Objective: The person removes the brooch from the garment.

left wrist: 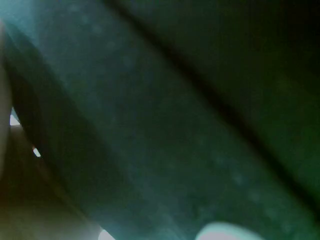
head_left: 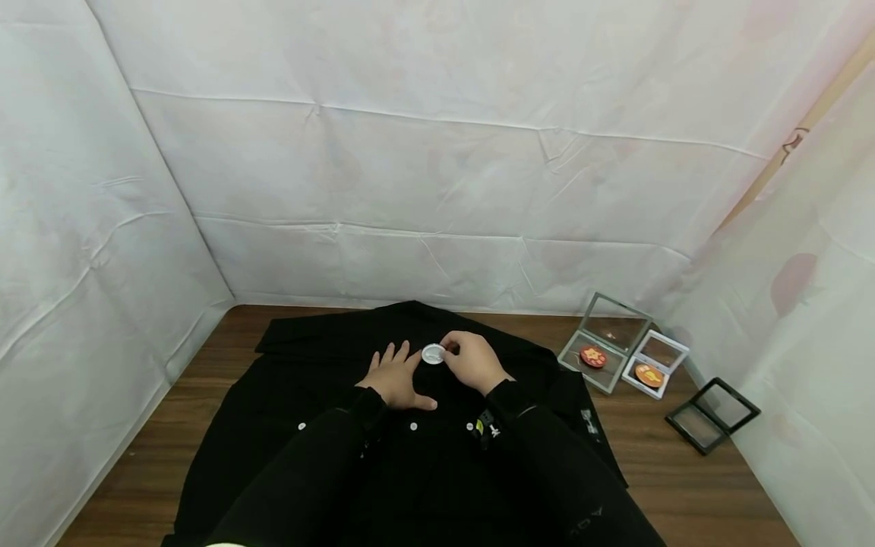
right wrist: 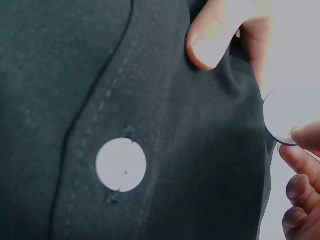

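A black garment (head_left: 307,372) with white buttons (head_left: 413,426) lies spread over the tabletop. My left hand (head_left: 395,377) rests on it with fingers spread and thumb out to the side. Just to its right, my right hand (head_left: 472,361) pinches the edge of a round white disc (head_left: 433,353) between thumb and fingers. In the right wrist view the disc (right wrist: 281,116) has a thin dark rim, and the left thumb (right wrist: 207,42) presses the cloth above a white button (right wrist: 121,165). Dark cloth (left wrist: 150,110) fills most of the left wrist view, blurred.
To the right on the brown wooden table (head_left: 724,501) stand several hinged cases. A clear grey-edged one (head_left: 570,353) holds a red round badge (head_left: 593,356); a white one (head_left: 656,390) holds an orange badge (head_left: 649,374). A black-framed case (head_left: 699,427) stands open nearby. White cloth walls (head_left: 410,182) enclose the table.
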Demonstrator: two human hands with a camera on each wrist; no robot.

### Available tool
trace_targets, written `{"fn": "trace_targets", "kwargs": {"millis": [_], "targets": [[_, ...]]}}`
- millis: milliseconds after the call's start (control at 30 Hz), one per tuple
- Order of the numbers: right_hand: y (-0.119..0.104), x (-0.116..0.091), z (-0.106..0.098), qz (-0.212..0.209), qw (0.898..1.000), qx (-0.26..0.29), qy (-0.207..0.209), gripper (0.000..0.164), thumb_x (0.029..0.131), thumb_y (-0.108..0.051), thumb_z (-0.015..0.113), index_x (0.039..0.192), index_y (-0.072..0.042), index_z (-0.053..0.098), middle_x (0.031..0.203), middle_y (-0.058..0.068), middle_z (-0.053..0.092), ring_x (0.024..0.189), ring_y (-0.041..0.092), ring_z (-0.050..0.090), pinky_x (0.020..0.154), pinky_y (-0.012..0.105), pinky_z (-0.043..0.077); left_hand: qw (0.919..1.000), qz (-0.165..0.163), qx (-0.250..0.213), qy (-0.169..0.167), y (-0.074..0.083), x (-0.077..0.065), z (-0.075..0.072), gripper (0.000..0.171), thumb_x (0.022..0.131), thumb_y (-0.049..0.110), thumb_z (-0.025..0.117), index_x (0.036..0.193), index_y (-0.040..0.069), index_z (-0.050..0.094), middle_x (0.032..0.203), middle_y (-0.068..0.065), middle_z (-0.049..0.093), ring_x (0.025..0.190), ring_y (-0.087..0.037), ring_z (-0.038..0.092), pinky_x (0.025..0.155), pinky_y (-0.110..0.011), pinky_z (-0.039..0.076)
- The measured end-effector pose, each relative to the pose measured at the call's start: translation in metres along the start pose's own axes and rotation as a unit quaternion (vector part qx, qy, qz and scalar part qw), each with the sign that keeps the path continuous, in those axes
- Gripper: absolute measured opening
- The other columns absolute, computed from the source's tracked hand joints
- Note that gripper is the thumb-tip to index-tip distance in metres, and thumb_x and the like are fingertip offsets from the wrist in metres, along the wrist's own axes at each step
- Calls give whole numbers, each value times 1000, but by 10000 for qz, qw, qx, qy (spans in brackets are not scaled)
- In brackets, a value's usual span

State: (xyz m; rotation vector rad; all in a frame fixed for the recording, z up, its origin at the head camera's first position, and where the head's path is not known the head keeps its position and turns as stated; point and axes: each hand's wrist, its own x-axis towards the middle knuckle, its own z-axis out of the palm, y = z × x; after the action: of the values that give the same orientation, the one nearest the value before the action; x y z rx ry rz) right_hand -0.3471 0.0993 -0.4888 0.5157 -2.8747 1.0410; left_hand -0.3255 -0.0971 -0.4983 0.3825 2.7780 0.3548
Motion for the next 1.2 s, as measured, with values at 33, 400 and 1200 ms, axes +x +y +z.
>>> {"fn": "trace_targets", "kwargs": {"millis": [33, 400, 1200], "targets": [[0, 0, 0, -19, 10000, -40, -10, 5, 99, -17, 72, 103, -16, 75, 91, -6, 68, 79, 10, 61, 76, 34, 53, 10000, 46, -7, 37, -1, 1, -1, 110, 79, 72, 77, 163, 17, 32, 170, -16, 16, 156, -42, 9, 122, -63, 9], [-15, -12, -23, -398, 9992, -58, 7, 5, 99, -18, 71, 103, -18, 74, 92, -8, 64, 78, 9, 58, 74, 33, 51, 9818, 796, -1565, 730, -2, -14, -28, 65, 94, 44, 76, 143, 7, 57, 144, -11, 57, 127, -28, 57, 105, -48, 47], [-61, -118, -64, -1525, 9878, 299, -131, 9, 98, -18, 74, 102, -25, 77, 86, -20, 58, 68, 2, 51, 63, 25, 49, 9152, 2066, -2680, 2191, 42, -122, -24, 3, 99, 20, 73, 100, 22, 74, 93, 19, 65, 77, -2, 61, 70, -25, 55]]}}
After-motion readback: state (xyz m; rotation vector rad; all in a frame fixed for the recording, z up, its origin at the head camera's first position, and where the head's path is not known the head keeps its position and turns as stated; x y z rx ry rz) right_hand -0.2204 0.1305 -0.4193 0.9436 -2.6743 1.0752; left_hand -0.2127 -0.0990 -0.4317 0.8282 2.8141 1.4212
